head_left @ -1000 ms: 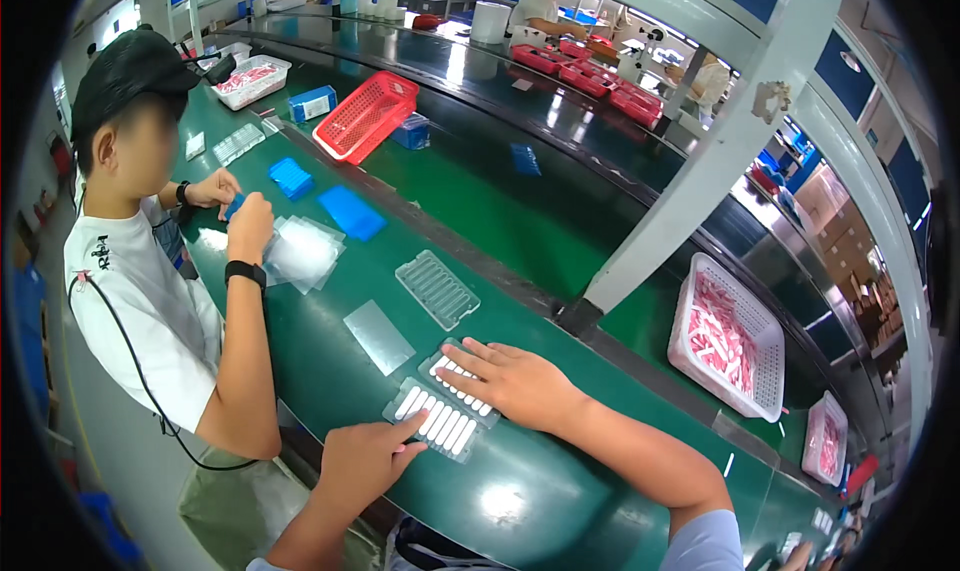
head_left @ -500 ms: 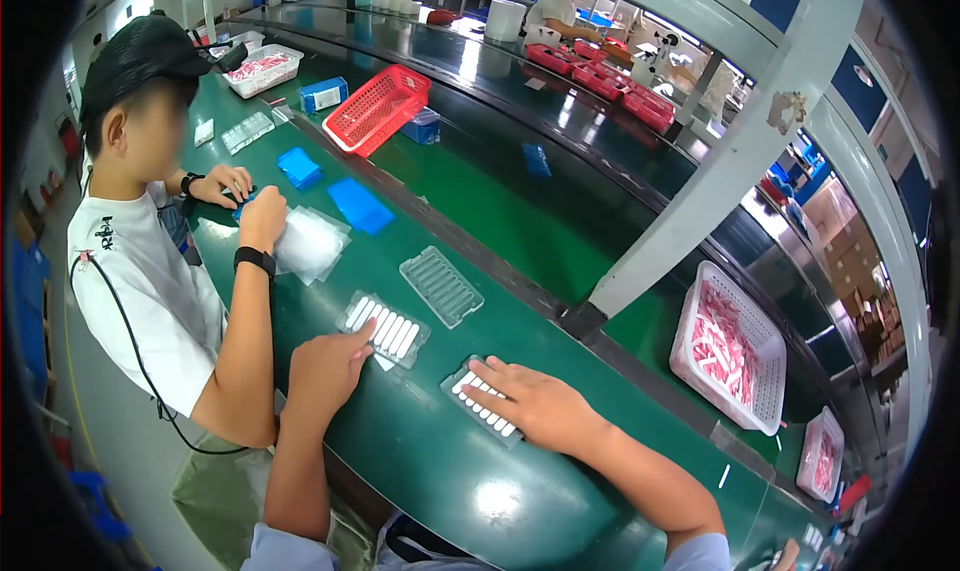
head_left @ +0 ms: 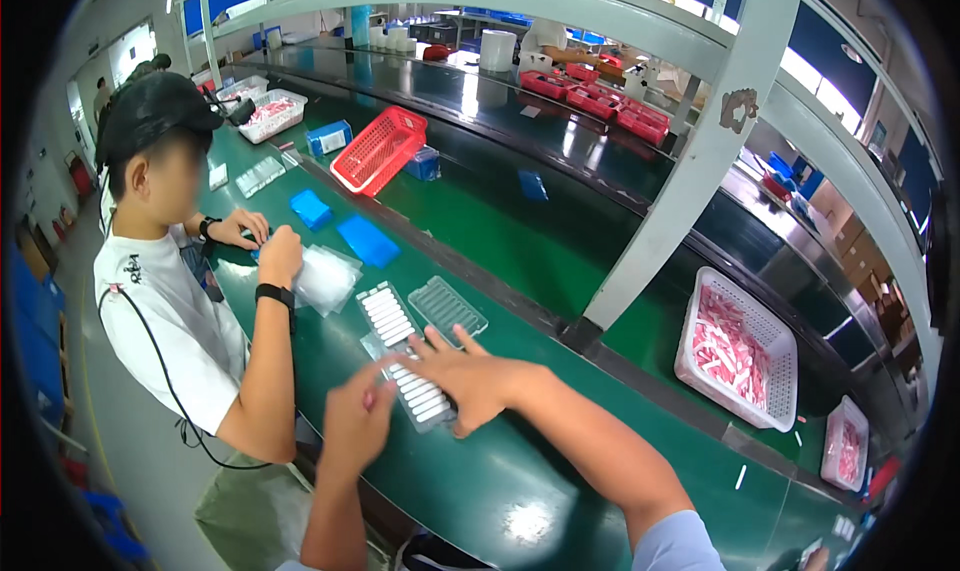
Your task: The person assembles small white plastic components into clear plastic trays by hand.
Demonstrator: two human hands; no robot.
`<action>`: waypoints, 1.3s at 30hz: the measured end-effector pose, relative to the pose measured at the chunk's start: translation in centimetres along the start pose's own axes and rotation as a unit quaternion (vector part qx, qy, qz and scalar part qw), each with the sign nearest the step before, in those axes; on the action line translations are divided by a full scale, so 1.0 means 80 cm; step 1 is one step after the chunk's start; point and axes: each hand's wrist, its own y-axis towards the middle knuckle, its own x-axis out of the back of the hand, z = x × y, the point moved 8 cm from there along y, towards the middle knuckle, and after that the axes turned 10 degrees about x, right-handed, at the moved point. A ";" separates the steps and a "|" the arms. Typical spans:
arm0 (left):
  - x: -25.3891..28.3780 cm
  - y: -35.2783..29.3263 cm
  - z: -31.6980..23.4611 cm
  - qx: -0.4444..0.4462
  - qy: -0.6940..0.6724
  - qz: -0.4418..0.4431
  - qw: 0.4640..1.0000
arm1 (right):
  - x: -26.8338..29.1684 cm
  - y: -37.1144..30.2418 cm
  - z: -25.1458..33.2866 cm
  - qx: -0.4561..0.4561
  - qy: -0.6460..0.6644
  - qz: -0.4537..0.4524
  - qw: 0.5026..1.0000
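Note:
My right hand (head_left: 475, 376) lies open, fingers spread, over a clear plastic tray (head_left: 428, 406) with a row of white sticks. It covers part of that tray. Just left of it is my left hand (head_left: 358, 426), slightly blurred, its index finger stretched toward the tray's edge and its other fingers partly hidden. Nothing shows in its grasp. A second clear tray (head_left: 388, 313) filled with white sticks sits directly beyond, close to the first. To the right of that one is a clear ribbed tray (head_left: 447, 309) with no sticks visible in it.
On my left, a person in a white shirt (head_left: 165, 321) works beside clear plastic bags (head_left: 325, 281) and blue packets (head_left: 367, 241). A red basket (head_left: 380, 151) stands farther off. White baskets (head_left: 690, 346) of pink and white pieces stand right, near a grey post (head_left: 680, 181).
My right hand has moved left with its stick-filled tray, bringing it close to the other filled one. My left hand has drawn back from the farther tray. The view has shifted slightly.

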 end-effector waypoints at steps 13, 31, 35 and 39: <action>-0.134 -0.202 0.037 0.373 -0.554 0.465 0.581 | -0.017 -0.111 -0.052 -0.172 -0.065 -0.257 0.949; -0.176 -0.247 -0.050 0.303 -0.446 0.599 0.592 | -0.087 -0.424 0.158 -0.248 -0.034 -0.318 0.914; -0.198 -0.251 -0.060 0.321 -0.390 0.600 0.620 | -0.092 -0.453 0.177 -0.258 0.062 -0.352 0.897; -0.218 -0.261 -0.069 0.312 -0.360 0.638 0.606 | -0.091 -0.471 0.181 -0.252 0.033 -0.388 0.886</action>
